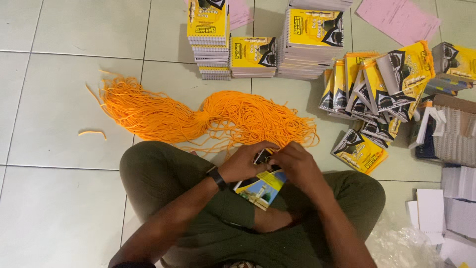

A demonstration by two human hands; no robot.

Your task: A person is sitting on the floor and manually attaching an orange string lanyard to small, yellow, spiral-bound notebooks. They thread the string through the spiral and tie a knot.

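- Head view: left hand [244, 161] and right hand [297, 166] meet over the lap, fingers of both clenched on a small spiral booklet [261, 187]; it sits tilted between the knees, top edge hidden under the hands.
- Whether a cord is in the fingers: can't tell, too small.
- Done, by my read: three neat booklet stacks [258, 42] at the top of the floor [59, 99].
- Left, by my read: loose booklet heap [377, 89] to the right, large orange cord bundle [198, 116] just beyond the knees, one stray cord piece [92, 133] apart at left.
- Room: bare tiles left of the person; right side crowded with the heap, a box of white coils [456, 136], white paper piles [446, 208] and a plastic bag [401, 245] near the right knee.
- Pink sheets [399, 19] at the top edge.
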